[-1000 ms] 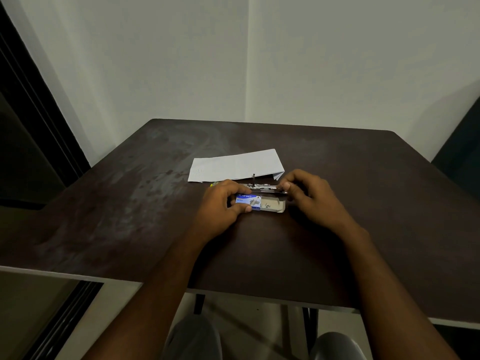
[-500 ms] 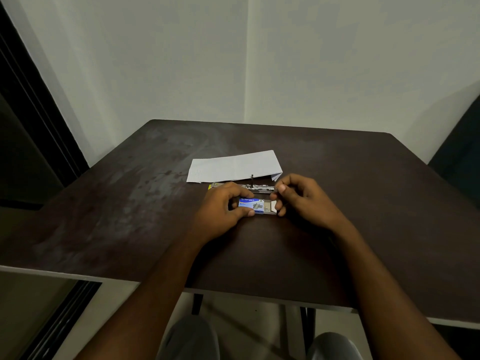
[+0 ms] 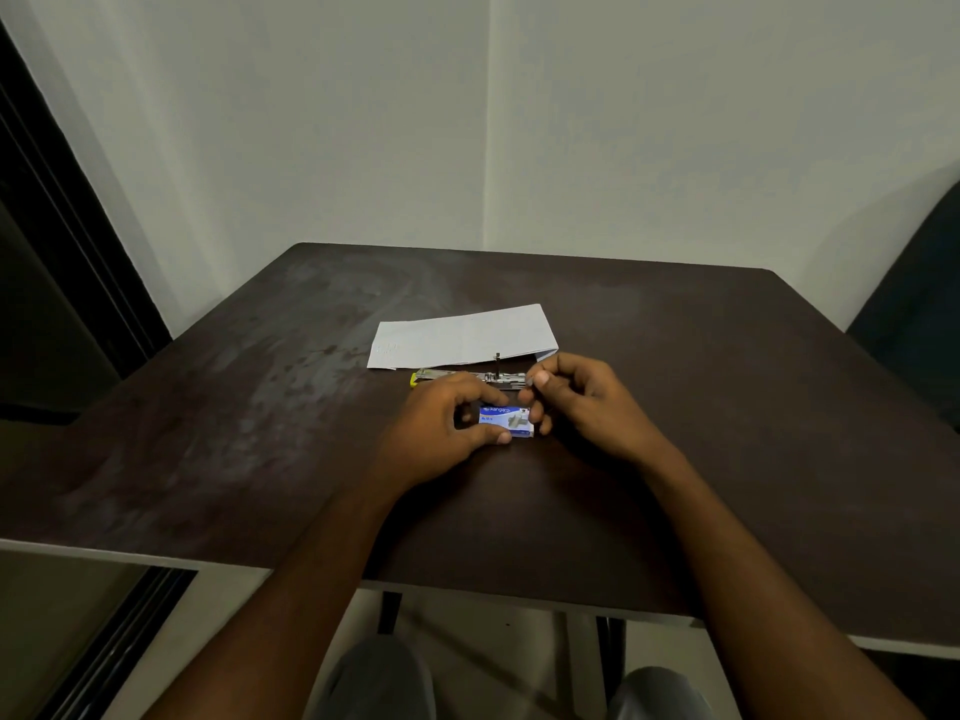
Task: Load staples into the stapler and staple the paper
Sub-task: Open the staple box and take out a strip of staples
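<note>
The left hand point(image 3: 441, 428) pinches the staple box point(image 3: 506, 420) steady so the right hand point(image 3: 587, 407) can work its end; whether those curled fingers hold staples cannot be told. The stapler point(image 3: 460, 376) lies opened on the surface point(image 3: 260, 433) just behind, touching the paper point(image 3: 462, 337), probably awaiting loading.

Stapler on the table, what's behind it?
A folded white paper lies flat on the table just behind the stapler. The left hand, gripping the staple box, and the right hand cover parts of the stapler.
</note>
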